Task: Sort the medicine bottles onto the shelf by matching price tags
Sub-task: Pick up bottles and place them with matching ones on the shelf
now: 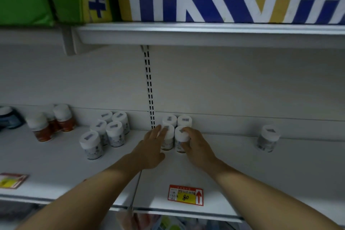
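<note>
front bottle (178,141) in right grip (196,145), left grip (151,147) alongside

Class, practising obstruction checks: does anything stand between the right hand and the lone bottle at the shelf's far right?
Nothing visible: only bare shelf lies between the right hand, which grips a front bottle, and the lone bottle.

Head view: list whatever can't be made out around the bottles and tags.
Cap stickers: too small and blurred to read.
Left price tag: blurred, number unreadable.
Front-left bottle: label partly covered by the left hand.
Front-right bottle: label partly covered by the gripping right hand.
Blue container: cut off by the left edge.
</note>
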The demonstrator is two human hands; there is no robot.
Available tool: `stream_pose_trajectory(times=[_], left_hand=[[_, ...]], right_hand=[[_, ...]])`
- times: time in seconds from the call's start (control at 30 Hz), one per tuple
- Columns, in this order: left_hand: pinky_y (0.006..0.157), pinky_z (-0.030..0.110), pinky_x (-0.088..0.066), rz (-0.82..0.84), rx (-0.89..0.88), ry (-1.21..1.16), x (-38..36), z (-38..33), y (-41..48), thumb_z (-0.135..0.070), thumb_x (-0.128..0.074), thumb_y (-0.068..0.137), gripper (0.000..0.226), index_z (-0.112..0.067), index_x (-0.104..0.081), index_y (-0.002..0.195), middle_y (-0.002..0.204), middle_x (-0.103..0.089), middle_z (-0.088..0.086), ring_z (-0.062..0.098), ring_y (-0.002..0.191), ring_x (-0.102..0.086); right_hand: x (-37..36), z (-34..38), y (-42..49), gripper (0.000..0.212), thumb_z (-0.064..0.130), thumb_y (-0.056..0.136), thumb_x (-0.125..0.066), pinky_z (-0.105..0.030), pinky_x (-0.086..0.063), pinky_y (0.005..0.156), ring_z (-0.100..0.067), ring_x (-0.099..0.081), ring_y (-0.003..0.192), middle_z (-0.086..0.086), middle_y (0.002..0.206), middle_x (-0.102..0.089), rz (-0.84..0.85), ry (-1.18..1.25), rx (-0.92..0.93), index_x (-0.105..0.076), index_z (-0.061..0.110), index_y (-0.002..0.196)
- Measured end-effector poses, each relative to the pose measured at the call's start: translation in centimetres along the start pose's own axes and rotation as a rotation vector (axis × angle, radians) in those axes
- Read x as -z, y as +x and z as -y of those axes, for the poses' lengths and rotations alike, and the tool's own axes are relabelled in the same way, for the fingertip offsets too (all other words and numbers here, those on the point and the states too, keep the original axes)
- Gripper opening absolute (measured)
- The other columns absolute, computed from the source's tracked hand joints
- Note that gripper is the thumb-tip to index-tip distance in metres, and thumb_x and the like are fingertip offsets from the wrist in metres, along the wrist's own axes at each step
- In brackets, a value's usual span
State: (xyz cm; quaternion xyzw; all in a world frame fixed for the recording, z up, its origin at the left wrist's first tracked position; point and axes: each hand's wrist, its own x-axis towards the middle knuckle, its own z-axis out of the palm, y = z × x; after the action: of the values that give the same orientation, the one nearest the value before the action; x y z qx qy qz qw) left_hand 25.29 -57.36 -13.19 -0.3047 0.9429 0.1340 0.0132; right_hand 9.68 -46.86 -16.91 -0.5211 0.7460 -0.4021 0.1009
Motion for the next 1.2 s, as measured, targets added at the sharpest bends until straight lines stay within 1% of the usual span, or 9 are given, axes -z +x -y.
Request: stream_pose_trajectory(times=[0.17,0.33,0.47,0.63,0.8,0.9,1.07,1.13,1.2], left_hand=[[0.118,0.043,-0.014,-0.062,-0.063,-0.007,1.8,-0.1,-0.1,-0.038,-0.056,0.089,0.09,-0.02,0.009,0.148,0.157,0.013,0.005,0.026,0.146,0.007],[0.119,0.042,-0.006,-0.076,-0.207,-0.08,3.7,-2.5,0.5,-0.039,-0.057,0.088,0.09,-0.02,0.006,0.148,0.158,0.012,0.004,0.024,0.146,0.008],[0.118,0.038,-0.001,-0.05,-0.322,-0.203,3.7,-6.8,0.7,-0.034,-0.055,0.09,0.084,-0.024,0.004,0.148,0.157,0.011,0.0,0.019,0.145,0.009],[0.116,0.03,-0.007,0.041,-0.355,-0.383,0.8,-12.3,0.6,-0.031,-0.058,0.089,0.08,-0.026,-0.004,0.149,0.158,0.004,0.0,0.017,0.146,0.002],[0.116,0.028,-0.01,0.163,-0.319,-0.452,-2.3,-16.7,2.7,-0.029,-0.058,0.089,0.082,-0.019,-0.004,0.149,0.158,0.0,0.002,0.017,0.146,-0.006],[0.113,0.025,-0.017,0.173,-0.247,-0.55,-3.7,-19.7,5.3,-0.024,-0.062,0.087,0.082,-0.018,-0.009,0.149,0.158,-0.008,0.002,0.017,0.144,-0.015],[0.114,0.035,-0.027,0.195,-0.109,-0.697,-5.7,-24.9,9.7,-0.014,-0.064,0.085,0.086,-0.022,-0.007,0.149,0.157,-0.011,0.002,0.019,0.143,-0.018],[0.109,0.027,-0.029,0.186,-0.085,-0.734,-6.2,-26.4,11.1,-0.007,-0.063,0.085,0.09,-0.02,-0.001,0.149,0.157,-0.013,0.005,0.021,0.142,-0.021],[0.099,0.02,-0.033,0.21,-0.1,-0.713,-6.4,-27.4,11.9,0.0,-0.059,0.085,0.09,-0.018,0.003,0.148,0.154,-0.018,0.009,0.024,0.139,-0.028]], right_hand=[[2.7,1.2,-1.0,0.058,0.02,0.092,-0.056,-0.011,-0.021,0.096,-0.023,-0.036,0.133,-0.011,0.144,-0.034,0.032,-0.064,-0.008,-0.029,0.012,0.142],[7.7,1.5,-3.4,0.059,0.033,0.095,-0.049,-0.027,-0.022,0.11,-0.021,-0.027,0.139,-0.005,0.152,-0.023,-0.015,-0.187,-0.161,-0.023,0.02,0.146],[12.0,0.7,-6.1,0.058,0.032,0.094,-0.051,-0.024,-0.021,0.11,-0.021,-0.029,0.138,-0.006,0.151,-0.027,-0.106,-0.258,-0.283,-0.026,0.019,0.145],[15.8,-1.6,-9.0,0.06,0.031,0.092,-0.056,-0.026,-0.025,0.108,-0.023,-0.032,0.137,-0.008,0.152,-0.028,-0.185,-0.278,-0.432,-0.029,0.018,0.144],[18.5,-5.0,-10.0,0.059,0.029,0.091,-0.056,-0.019,-0.028,0.096,-0.024,-0.043,0.127,-0.008,0.147,-0.033,-0.212,-0.235,-0.47,-0.029,0.021,0.143],[19.8,-7.6,-9.2,0.058,0.027,0.091,-0.057,-0.022,-0.029,0.1,-0.026,-0.039,0.13,-0.009,0.146,-0.034,-0.178,-0.189,-0.438,-0.03,0.02,0.142],[21.6,-12.2,-6.5,0.068,0.023,0.089,-0.061,-0.029,-0.031,0.104,-0.028,-0.036,0.133,-0.012,0.147,-0.03,-0.08,-0.165,-0.388,-0.024,0.016,0.145],[22.0,-13.8,-5.5,0.068,0.019,0.086,-0.064,-0.029,-0.032,0.103,-0.03,-0.037,0.131,-0.015,0.146,-0.031,-0.028,-0.138,-0.345,-0.027,0.013,0.143],[22.0,-15.1,-4.7,0.058,0.015,0.087,-0.063,-0.027,-0.037,0.098,-0.029,-0.044,0.124,-0.015,0.139,-0.038,0.012,-0.098,-0.309,-0.035,0.012,0.138]])
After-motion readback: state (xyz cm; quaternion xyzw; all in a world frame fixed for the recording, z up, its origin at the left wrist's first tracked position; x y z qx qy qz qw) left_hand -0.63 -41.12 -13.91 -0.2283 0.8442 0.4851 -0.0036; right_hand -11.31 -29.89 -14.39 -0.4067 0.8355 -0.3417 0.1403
